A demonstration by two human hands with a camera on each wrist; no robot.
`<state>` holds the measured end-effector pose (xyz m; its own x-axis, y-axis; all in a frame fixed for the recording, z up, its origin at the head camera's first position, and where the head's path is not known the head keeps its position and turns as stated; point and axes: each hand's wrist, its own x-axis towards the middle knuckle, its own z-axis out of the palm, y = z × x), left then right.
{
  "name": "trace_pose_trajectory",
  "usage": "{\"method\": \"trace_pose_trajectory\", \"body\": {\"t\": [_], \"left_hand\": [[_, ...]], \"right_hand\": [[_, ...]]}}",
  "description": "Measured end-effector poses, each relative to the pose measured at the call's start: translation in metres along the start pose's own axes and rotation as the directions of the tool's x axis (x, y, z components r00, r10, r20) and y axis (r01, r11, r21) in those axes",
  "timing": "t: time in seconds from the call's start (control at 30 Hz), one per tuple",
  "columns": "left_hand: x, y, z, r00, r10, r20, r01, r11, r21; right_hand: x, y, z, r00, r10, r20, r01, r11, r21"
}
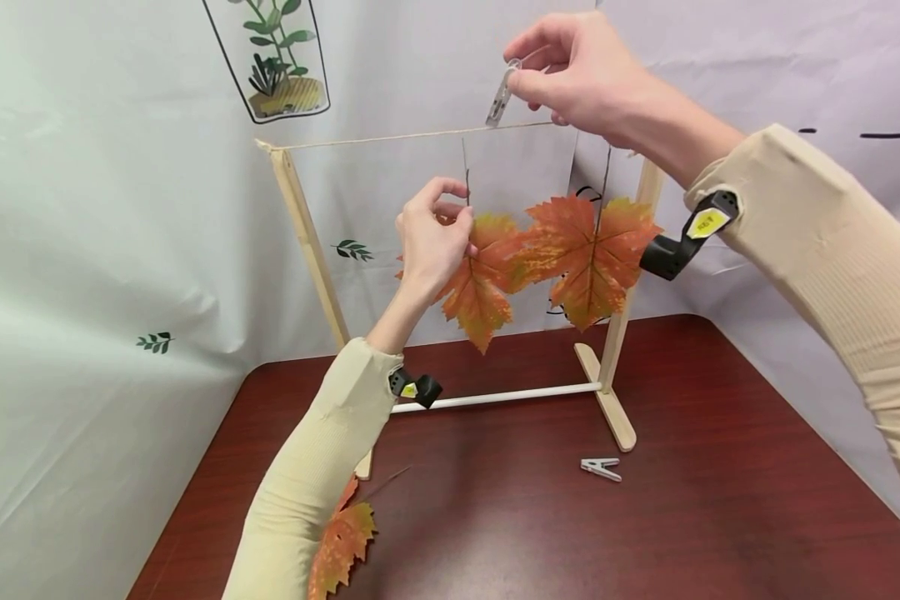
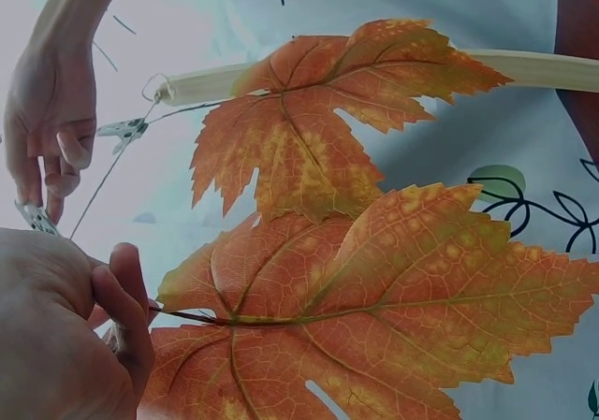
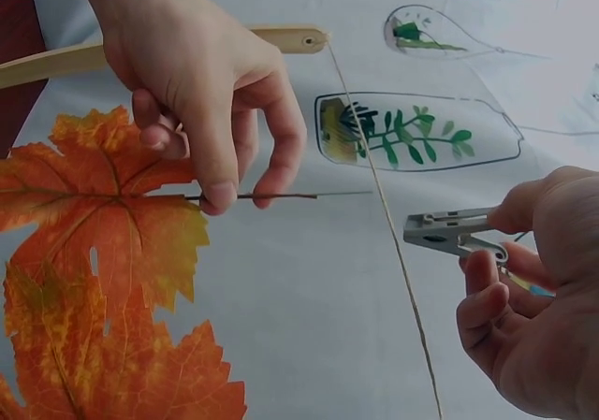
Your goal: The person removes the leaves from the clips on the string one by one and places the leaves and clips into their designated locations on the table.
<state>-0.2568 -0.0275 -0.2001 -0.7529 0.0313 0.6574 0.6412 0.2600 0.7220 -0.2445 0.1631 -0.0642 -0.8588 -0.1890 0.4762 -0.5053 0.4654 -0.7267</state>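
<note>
While one leaf (image 1: 480, 287) is held up just below the cord (image 1: 390, 137), its stem (image 3: 304, 195) upright in the head view and ending slightly short of the line, no clip is seen on it. The stem is pinched between thumb and fingers of the left hand (image 1: 435, 237), that grip closed to about the stem's thickness. A clothespin (image 1: 501, 96) is held at its handle end between thumb and fingers of the right hand (image 1: 581, 75), the grip narrowed to the pin; its nose is pointed down at the cord, touching or very near, which cannot be settled. Alongside, a second leaf (image 1: 592, 262) is hung by its stem, another clip (image 2: 124, 132) being visible at the cord; the leaves' edges are overlapped in view. Progress, as judged: one leaf hung, one presented but unfastened, a third leaf (image 1: 342, 542) left on the table (image 1: 495, 533), part hidden by the left sleeve (image 1: 330, 450); a spare clothespin (image 1: 602, 468) is also left there, near the stand's foot (image 1: 617, 421). Pose: left forearm angled steeply up from below; right forearm extended from the right, its hand held higher, at cord level and above. The cord is strung from wooden posts (image 1: 311, 242), joined low by a white rod (image 1: 517, 398).
</note>
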Motion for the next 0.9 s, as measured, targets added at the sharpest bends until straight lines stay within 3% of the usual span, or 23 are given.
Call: {"method": "trace_pose_trajectory", "body": {"t": [0.17, 0.43, 0.7, 0.9], "left_hand": [[-0.001, -0.001, -0.002, 1.000, -0.001, 0.004, 0.001, 1.000, 0.005], [-0.004, -0.002, -0.006, 1.000, 0.016, 0.005, -0.016, 1.000, 0.021], [-0.008, -0.007, -0.011, 1.000, 0.022, -0.012, -0.021, 1.000, 0.020], [-0.013, -0.009, -0.018, 1.000, -0.003, -0.028, 0.004, 0.999, 0.040]], "right_hand": [[-0.002, 0.004, -0.003, 1.000, -0.008, 0.007, 0.008, 0.999, 0.044], [-0.008, 0.008, -0.005, 0.999, -0.018, 0.030, 0.018, 1.000, -0.003], [-0.013, 0.011, -0.005, 0.999, -0.022, 0.029, 0.020, 0.998, 0.057], [-0.019, 0.014, -0.005, 0.999, -0.032, 0.041, 0.029, 0.997, 0.065]]}}
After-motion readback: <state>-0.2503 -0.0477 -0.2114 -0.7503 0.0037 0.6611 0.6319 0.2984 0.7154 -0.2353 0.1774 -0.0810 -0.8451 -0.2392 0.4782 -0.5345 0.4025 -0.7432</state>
